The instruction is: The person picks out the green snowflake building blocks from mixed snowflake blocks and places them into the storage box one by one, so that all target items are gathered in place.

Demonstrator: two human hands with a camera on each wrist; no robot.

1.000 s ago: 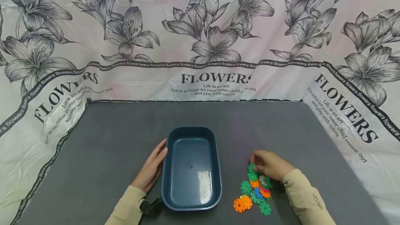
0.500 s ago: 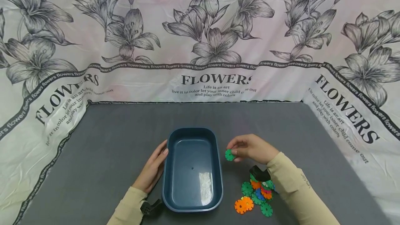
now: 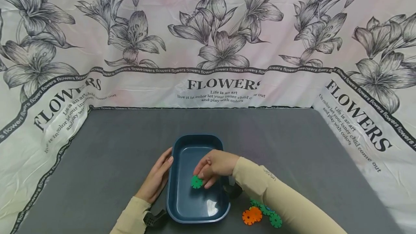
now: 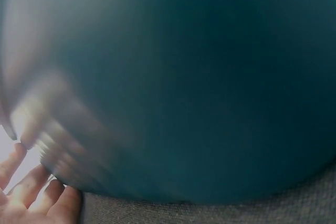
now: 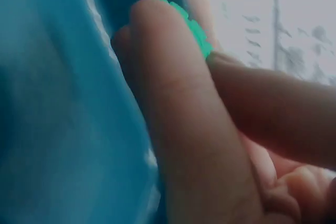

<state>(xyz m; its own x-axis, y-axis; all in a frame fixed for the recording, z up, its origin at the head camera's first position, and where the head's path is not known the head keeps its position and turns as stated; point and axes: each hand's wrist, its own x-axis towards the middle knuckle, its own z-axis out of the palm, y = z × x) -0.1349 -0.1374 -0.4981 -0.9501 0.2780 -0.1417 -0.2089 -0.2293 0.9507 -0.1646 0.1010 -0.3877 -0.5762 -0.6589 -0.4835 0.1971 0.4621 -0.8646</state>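
Observation:
A dark blue plastic basin stands on the grey table. Over its inside, my right hand pinches a green notched plastic disc between thumb and fingers. The right wrist view shows the disc's toothed edge behind the fingers, beside the basin wall. My left hand rests with extended fingers against the basin's left side. In the left wrist view, the fingertips lie at the basin's outer wall.
Several more notched discs lie right of the basin, among them orange discs and a green disc. My right sleeve hides part of this pile. Printed flower cloth borders the table at the back and sides.
My right hand has picked the green disc from the pile and carried it left, from beside the basin to over its inside. The left hand has stayed at the basin's side.

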